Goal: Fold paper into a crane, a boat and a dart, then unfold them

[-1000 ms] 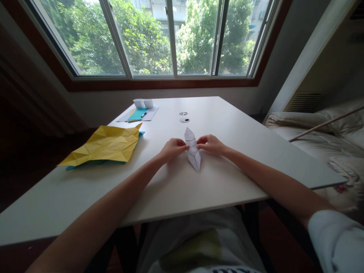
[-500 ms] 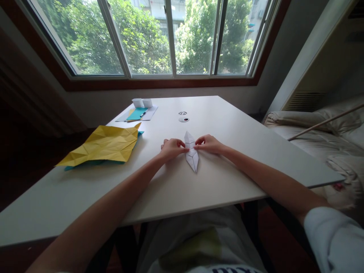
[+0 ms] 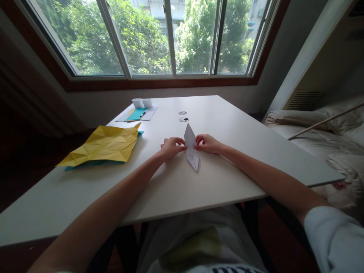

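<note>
A narrow piece of folded white origami paper (image 3: 190, 137), pointed at both ends, is at the middle of the white table (image 3: 159, 193). Its far half is raised, and the near half with its centre crease lies towards me. My left hand (image 3: 172, 148) pinches the paper's left edge near the middle, fingers curled and thumb pointing inward. On the opposite edge, my right hand (image 3: 209, 144) pinches it the same way. The fingertips behind the paper are partly hidden.
A creased yellow sheet (image 3: 106, 146) lies over a teal sheet (image 3: 140, 133) on the left. Farther back, two small white paper boxes (image 3: 142, 102) stand by flat papers and a pen (image 3: 143, 114). Round inserts (image 3: 183, 119) are set in the tabletop.
The far half of the white paper has come up off the table and shows a smoother, taller face. Both hands stay at its sides, nearly still.
</note>
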`<action>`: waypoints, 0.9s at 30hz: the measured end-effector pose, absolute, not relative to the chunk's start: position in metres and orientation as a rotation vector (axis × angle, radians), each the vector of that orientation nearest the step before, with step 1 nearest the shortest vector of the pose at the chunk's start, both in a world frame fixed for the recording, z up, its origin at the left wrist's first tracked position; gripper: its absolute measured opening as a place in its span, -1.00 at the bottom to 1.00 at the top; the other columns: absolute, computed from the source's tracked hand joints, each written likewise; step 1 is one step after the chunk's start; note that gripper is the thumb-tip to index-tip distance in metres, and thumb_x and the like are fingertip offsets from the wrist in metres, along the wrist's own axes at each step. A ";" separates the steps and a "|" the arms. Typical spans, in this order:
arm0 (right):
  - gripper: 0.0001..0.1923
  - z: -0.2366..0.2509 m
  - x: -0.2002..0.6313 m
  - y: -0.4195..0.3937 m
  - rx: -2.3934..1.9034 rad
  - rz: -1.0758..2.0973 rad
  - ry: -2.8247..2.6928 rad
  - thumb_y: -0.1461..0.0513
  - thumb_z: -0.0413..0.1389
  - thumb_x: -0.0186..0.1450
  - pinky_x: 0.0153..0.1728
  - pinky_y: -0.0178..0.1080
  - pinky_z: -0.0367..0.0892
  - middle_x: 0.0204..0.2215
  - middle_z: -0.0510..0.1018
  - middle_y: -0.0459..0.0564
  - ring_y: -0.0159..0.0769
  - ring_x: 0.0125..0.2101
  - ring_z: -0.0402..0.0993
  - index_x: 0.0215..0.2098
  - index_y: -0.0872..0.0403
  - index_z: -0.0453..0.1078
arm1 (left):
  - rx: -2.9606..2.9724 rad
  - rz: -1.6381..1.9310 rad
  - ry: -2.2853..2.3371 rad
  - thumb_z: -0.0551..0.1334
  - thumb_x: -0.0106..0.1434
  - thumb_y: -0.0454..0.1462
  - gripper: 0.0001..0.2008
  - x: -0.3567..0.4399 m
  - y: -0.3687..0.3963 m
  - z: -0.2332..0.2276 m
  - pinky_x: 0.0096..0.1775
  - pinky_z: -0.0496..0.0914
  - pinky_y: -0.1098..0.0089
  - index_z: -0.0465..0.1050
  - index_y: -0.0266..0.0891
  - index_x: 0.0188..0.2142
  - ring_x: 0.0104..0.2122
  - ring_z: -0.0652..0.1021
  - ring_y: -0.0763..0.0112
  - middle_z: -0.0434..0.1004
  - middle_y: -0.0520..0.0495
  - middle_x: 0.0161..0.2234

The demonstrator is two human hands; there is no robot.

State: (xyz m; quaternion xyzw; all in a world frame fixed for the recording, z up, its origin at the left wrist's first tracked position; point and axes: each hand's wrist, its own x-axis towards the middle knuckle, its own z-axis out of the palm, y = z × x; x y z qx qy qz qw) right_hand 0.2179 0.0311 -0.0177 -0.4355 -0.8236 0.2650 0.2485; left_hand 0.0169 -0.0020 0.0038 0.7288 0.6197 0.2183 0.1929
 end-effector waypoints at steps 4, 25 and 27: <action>-0.83 -0.021 0.220 0.035 -1.127 0.733 -2.276 0.19 0.16 0.08 -0.39 -0.36 0.22 -0.39 0.52 -0.09 -0.39 -0.39 0.40 -0.36 0.09 0.40 | 2.146 0.622 1.731 0.28 -0.01 -0.10 -0.79 0.016 0.001 0.003 -0.12 0.19 0.18 0.53 -0.06 -0.36 -0.07 0.32 0.06 0.53 0.00 -0.24; -0.84 -0.004 0.229 0.023 -0.670 0.276 -2.607 0.28 0.03 0.24 -0.26 -0.29 0.27 -0.38 0.55 -0.03 -0.35 -0.35 0.39 -0.30 0.06 0.45 | 3.020 0.477 1.123 0.11 0.24 -0.25 -0.79 0.002 -0.001 0.009 -0.14 0.07 0.23 0.53 -0.08 -0.35 -0.08 0.27 0.19 0.52 -0.06 -0.26; -0.83 -0.002 0.229 0.022 -0.612 0.235 -2.650 0.28 0.02 0.25 -0.25 -0.28 0.27 -0.38 0.56 -0.02 -0.33 -0.34 0.40 -0.30 0.07 0.46 | 3.121 0.453 1.048 0.09 0.26 -0.27 -0.78 0.002 -0.003 0.011 -0.15 0.06 0.23 0.53 -0.09 -0.33 -0.10 0.28 0.20 0.52 -0.07 -0.28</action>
